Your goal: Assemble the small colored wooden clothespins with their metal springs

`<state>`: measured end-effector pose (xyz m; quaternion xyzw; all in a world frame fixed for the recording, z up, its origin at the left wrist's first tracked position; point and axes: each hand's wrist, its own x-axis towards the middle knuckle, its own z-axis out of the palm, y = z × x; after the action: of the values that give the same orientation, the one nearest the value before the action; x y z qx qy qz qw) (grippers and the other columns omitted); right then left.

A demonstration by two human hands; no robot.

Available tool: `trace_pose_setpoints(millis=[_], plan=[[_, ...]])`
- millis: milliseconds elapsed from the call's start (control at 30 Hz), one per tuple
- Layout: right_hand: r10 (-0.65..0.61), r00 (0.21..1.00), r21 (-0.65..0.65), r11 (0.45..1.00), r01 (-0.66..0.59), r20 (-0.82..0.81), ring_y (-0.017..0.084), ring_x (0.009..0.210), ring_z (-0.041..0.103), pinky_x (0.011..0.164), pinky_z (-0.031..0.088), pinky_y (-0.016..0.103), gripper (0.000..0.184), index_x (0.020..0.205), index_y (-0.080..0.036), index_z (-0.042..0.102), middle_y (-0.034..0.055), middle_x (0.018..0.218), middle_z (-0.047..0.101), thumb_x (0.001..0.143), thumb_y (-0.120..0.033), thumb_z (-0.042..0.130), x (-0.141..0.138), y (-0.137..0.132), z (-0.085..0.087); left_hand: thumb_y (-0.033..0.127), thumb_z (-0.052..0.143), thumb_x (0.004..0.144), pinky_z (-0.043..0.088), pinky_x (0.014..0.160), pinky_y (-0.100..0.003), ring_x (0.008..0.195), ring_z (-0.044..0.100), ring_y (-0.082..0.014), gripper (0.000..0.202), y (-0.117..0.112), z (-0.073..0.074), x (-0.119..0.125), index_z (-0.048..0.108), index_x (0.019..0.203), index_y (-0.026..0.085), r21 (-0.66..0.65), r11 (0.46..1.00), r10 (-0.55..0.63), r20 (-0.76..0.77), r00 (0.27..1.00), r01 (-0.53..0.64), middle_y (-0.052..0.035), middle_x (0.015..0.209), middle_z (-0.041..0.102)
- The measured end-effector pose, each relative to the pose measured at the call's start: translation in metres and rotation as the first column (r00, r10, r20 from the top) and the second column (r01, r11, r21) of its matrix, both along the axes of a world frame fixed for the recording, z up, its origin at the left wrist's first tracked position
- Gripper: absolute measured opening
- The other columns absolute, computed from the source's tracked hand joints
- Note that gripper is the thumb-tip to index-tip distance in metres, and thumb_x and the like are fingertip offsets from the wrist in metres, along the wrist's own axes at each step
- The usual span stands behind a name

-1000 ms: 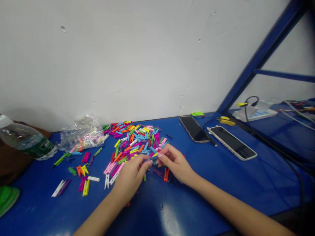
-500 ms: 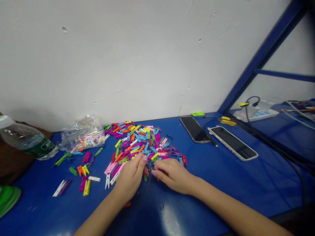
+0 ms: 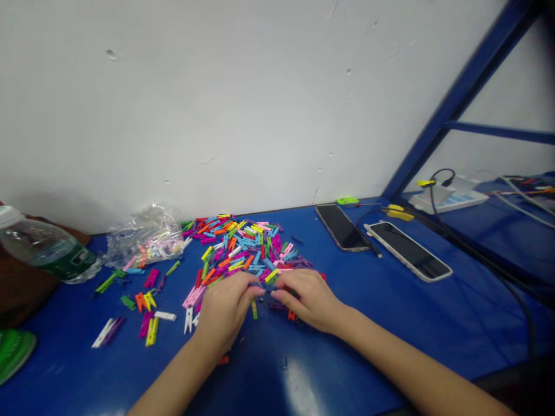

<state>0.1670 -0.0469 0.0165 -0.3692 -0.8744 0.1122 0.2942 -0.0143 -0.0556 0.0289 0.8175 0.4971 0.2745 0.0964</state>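
My left hand (image 3: 228, 303) and my right hand (image 3: 306, 297) meet at the near edge of a heap of colourful clothespins (image 3: 247, 245). Thumb and fingers of each are pinched together. Between the fingertips shows a small bluish clothespin (image 3: 267, 287), mostly covered, so its exact state is unclear. A green clothespin piece (image 3: 254, 310) lies on the blue table just below the fingers. Purple and orange clothespins lie beneath my right hand. Beside my left hand is a white clothespin (image 3: 188, 320).
Loose clothespins (image 3: 151, 330) lie scattered at the left, near a clear plastic bag (image 3: 145, 237) and a tilted water bottle (image 3: 52, 248). Two phones (image 3: 342, 227) and black cables (image 3: 468, 245) lie at the right, by a power strip (image 3: 448, 201). A wall (image 3: 260, 115) stands behind.
My right hand has shifted slightly up and its fingers are more stretched over the pile's edge. My left hand has turned a little, its fingertips levelling toward the right. Purple and orange clothespins now show below my right hand.
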Motion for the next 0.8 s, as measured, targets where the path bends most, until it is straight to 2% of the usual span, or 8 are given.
trace_pose_setpoints(millis=[100, 167, 333, 467, 633, 800], plan=[[0.025, 0.999, 0.034, 0.999, -0.024, -0.033, 0.012, 0.059, 0.048, 0.055, 0.032, 0.022, 0.030, 0.068, -0.017, 0.049, 0.0013, 0.062, 0.054, 0.087, -0.031, 0.032, 0.0012, 0.0010, -0.0015, 0.038, 0.035, 0.083, 0.039, 0.055, -0.023, 0.062, 0.057, -0.0155, 0.031, -0.0007, 0.0005, -0.0010, 0.057, 0.075, 0.018, 0.097, 0.995, -0.024, -0.068, 0.997, 0.031, -0.0018, 0.066, 0.063], [0.025, 0.998, 0.053, 0.998, -0.022, -0.051, 0.012, 0.058, 0.048, 0.055, 0.032, 0.022, 0.029, 0.069, -0.016, 0.050, 0.0014, 0.062, 0.055, 0.087, -0.031, 0.032, 0.0023, 0.0020, -0.0012, 0.040, 0.033, 0.083, 0.038, 0.054, -0.022, 0.059, 0.057, -0.0150, 0.034, -0.0013, 0.0012, -0.0012, 0.057, 0.073, 0.018, 0.111, 0.993, -0.017, -0.090, 0.996, 0.027, -0.0016, 0.064, 0.063], [0.015, 1.000, 0.096, 0.995, -0.013, -0.023, 0.013, 0.061, 0.051, 0.057, 0.032, 0.023, 0.024, 0.075, -0.016, 0.052, 0.0021, 0.066, 0.058, 0.086, -0.029, 0.035, 0.0044, 0.0039, -0.0001, 0.039, 0.030, 0.084, 0.036, 0.049, -0.021, 0.052, 0.054, -0.0136, 0.040, -0.0015, 0.0018, -0.0007, 0.053, 0.059, 0.018, 0.032, 0.999, 0.031, -0.096, 0.995, -0.028, -0.0012, 0.056, 0.059], [0.028, 1.000, 0.101, 0.995, -0.028, 0.004, 0.012, 0.058, 0.049, 0.055, 0.031, 0.023, 0.025, 0.070, -0.016, 0.051, 0.0014, 0.062, 0.056, 0.086, -0.028, 0.035, 0.0046, 0.0043, -0.0002, 0.038, 0.033, 0.083, 0.036, 0.050, -0.021, 0.052, 0.053, -0.0135, 0.037, -0.0007, 0.0025, -0.0003, 0.051, 0.057, 0.018, 0.002, 1.000, 0.016, -0.086, 0.996, -0.016, -0.0005, 0.055, 0.058], [0.077, 0.996, 0.049, 0.996, -0.075, -0.034, 0.011, 0.057, 0.045, 0.054, 0.030, 0.021, 0.025, 0.066, -0.017, 0.046, 0.0004, 0.061, 0.052, 0.086, -0.025, 0.034, 0.0038, 0.0027, 0.0014, 0.032, 0.033, 0.083, 0.035, 0.050, -0.019, 0.050, 0.052, -0.0115, 0.032, -0.0006, 0.0042, 0.0011, 0.049, 0.058, 0.019, -0.107, 0.994, -0.015, 0.021, 1.000, 0.017, 0.0029, 0.053, 0.056], [0.069, 0.994, 0.011, 0.998, -0.068, -0.084, 0.010, 0.054, 0.041, 0.052, 0.028, 0.021, 0.026, 0.061, -0.017, 0.042, -0.0016, 0.057, 0.046, 0.085, -0.026, 0.036, 0.0022, 0.0003, 0.0019, 0.030, 0.034, 0.082, 0.034, 0.048, -0.019, 0.047, 0.050, -0.0109, 0.031, -0.0009, 0.0040, 0.0039, 0.045, 0.055, 0.019, -0.190, 0.981, -0.009, 0.097, 0.995, 0.027, 0.0049, 0.048, 0.052]])
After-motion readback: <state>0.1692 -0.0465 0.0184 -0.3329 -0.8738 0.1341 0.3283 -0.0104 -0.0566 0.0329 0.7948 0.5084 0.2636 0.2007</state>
